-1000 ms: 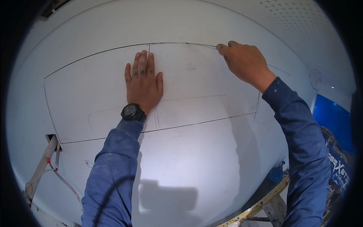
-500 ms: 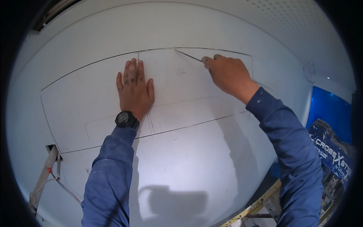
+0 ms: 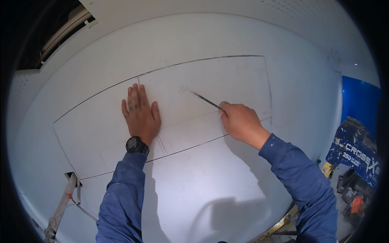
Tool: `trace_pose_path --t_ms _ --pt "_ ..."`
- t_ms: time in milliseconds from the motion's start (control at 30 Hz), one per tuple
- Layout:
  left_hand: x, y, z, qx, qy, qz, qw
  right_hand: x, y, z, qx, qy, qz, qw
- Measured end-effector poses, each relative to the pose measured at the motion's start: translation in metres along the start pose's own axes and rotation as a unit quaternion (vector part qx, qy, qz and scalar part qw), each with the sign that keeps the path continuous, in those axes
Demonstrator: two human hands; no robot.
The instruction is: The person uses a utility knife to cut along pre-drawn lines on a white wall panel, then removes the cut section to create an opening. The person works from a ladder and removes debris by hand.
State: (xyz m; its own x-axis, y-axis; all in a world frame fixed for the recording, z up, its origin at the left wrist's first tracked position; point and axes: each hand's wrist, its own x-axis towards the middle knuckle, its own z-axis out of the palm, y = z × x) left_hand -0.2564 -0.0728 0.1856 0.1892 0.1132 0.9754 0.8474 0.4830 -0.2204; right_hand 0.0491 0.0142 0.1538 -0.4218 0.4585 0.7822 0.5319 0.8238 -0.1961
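My left hand (image 3: 142,115) lies flat on the white wall panel (image 3: 186,162), fingers stretched upward, just below a drawn pencil line; a black watch (image 3: 135,145) is on that wrist. To its right, my right hand (image 3: 243,123) is closed round a tool with a long, thin, dark blade (image 3: 207,100); the handle is hidden in the fist. The blade points up and left, its tip near faint pencil scribbles inside a large drawn four-sided outline. Whether the tip touches the panel I cannot tell.
At lower left a pale pipe (image 3: 63,206) and thin wires come from a small cut hole. An opening (image 3: 60,34) in the ceiling shows pipework at upper left. On the right stand a blue printed bag (image 3: 356,154), scattered tools and a yellow-edged ladder (image 3: 279,224).
My right hand has brought the blade down from the outline's upper line to inside the outline. The left hand stays flat on the panel. The view has shifted and tilted.
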Motion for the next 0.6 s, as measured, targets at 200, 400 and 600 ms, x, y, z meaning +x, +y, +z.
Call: trace_pose_path --t_ms 200,400,600 --pt "-0.001 0.0 0.0 0.017 -0.017 0.015 1.0 0.003 0.011 0.012 0.095 0.007 0.047 0.994" --pt "-0.002 0.0 0.001 0.013 -0.01 0.011 1.0 0.008 0.03 0.052 0.143 0.007 0.075 0.987" --pt "-0.001 0.001 -0.003 0.018 -0.036 0.007 0.999 -0.002 0.04 0.078 0.234 0.029 0.103 0.966"
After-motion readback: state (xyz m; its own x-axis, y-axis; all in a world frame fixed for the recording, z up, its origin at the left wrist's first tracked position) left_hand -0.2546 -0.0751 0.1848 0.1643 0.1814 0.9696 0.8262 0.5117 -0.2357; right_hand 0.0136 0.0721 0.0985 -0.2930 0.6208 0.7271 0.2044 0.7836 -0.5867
